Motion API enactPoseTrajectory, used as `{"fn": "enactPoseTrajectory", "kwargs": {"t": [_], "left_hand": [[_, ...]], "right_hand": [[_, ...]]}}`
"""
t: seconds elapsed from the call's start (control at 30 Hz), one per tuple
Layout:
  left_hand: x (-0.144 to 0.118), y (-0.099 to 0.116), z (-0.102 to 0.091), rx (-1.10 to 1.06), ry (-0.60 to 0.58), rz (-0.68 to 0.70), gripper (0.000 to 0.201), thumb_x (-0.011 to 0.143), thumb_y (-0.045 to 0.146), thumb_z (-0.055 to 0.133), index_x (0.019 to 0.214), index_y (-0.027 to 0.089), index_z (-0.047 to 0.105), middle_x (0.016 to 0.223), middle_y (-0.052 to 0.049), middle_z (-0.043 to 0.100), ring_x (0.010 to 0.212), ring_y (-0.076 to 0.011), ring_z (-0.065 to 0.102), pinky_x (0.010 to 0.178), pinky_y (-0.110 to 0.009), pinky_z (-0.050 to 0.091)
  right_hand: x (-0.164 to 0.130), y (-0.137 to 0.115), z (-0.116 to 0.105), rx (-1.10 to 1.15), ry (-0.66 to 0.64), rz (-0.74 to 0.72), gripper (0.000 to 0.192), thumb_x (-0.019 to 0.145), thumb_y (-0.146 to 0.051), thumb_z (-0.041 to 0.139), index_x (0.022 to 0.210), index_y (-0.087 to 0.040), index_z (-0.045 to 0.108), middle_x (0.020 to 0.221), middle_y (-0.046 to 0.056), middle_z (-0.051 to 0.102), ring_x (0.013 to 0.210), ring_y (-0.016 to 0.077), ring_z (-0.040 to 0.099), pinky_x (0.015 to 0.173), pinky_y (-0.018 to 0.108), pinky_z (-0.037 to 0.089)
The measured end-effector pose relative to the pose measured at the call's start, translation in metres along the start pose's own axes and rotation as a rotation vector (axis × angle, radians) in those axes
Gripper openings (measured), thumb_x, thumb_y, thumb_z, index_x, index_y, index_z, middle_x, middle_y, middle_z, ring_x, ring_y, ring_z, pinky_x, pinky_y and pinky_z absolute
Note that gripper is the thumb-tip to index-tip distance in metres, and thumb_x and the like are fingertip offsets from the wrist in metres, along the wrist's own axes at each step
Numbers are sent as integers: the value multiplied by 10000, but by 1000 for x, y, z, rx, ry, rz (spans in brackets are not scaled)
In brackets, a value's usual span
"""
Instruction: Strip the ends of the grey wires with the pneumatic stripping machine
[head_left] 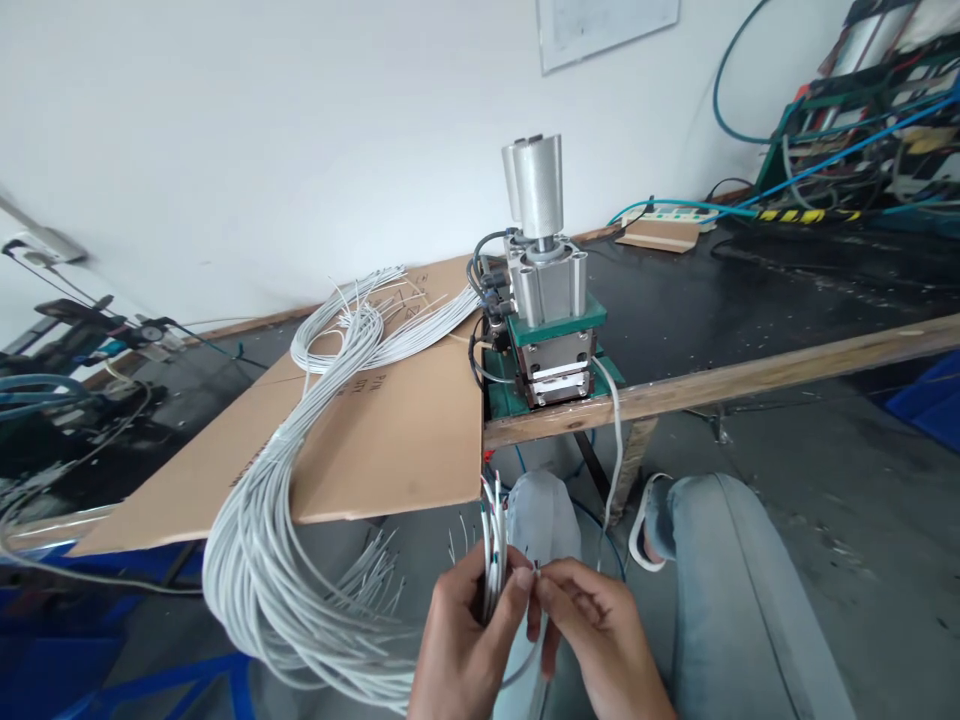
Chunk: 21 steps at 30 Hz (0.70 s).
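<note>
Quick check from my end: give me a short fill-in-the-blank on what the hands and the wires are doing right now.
1. The left hand grips a small bunch of ____ wires.
2. The right hand pinches one wire end against the left ____.
3. The big wire bundle lies across a sheet of ____.

Missing words: white; thumb; cardboard.

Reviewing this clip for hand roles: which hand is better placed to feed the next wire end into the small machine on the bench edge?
Probably the right hand: its fingertips pinch a single wire end, and it sits below the machine. The left hand is wrapped around the wire bundle, so it looks occupied.
</note>
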<state>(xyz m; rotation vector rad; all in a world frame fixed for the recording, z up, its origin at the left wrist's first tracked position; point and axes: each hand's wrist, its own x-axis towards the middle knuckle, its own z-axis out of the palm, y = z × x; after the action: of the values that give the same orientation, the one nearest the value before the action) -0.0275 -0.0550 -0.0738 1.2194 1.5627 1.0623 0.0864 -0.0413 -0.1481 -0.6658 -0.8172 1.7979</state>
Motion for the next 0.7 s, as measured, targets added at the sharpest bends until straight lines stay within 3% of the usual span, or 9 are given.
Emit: {"fn": "enactPoseTrajectory", "kwargs": {"t": [0.13,0.23,0.3,0.4,0.43,0.53,0.7], "left_hand": [[5,1,4,15,-27,-22,318,870,422,637,675,176,591,509,29,538,493,-120,417,510,-232,318],[8,2,4,24,0,-19,291,843,395,625,654,183,561,519,43,488,497,-120,398,514,-233,311],[10,4,4,51,61,-1,278,807,385,643,640,186,545,539,67,394,514,-108,316,509,-230,266],[13,8,6,63,115,16,282,771,390,666,628,189,531,568,76,322,540,-106,260,511,-236,230],[14,9,8,56,118,22,287,767,393,675,626,188,532,569,74,329,544,-108,268,515,-238,236],[15,11,9,18,150,43,312,792,427,694,650,175,577,574,62,377,550,-110,293,511,-237,252],[14,18,7,-132,258,-12,484,781,637,705,824,158,651,562,86,295,513,-89,246,474,-216,189]], "right_hand": [[1,1,-5,-38,-42,0,395,878,-518,695,781,-136,726,599,5,603,443,84,545,372,159,487],[-1,-2,-13,-223,-86,-37,340,939,-479,623,913,-157,730,720,41,678,576,138,651,469,205,571],[-2,-9,-20,-504,-65,-313,215,994,-349,562,1035,-193,705,836,54,723,700,157,706,587,224,607],[-1,-23,-26,-1004,-112,-970,225,1031,-218,469,1068,-214,690,866,37,747,739,134,720,686,211,589],[0,-27,-26,-1141,-159,-1110,256,1040,-197,440,1049,-204,696,851,33,752,734,131,719,700,214,584],[5,-41,-25,-1375,-226,-1216,309,1038,-118,397,1025,-148,704,852,56,766,777,151,727,744,244,593],[30,-63,-33,-1373,-228,-1319,300,1019,-80,411,1106,-58,696,968,144,766,1029,215,722,911,301,605]]}}
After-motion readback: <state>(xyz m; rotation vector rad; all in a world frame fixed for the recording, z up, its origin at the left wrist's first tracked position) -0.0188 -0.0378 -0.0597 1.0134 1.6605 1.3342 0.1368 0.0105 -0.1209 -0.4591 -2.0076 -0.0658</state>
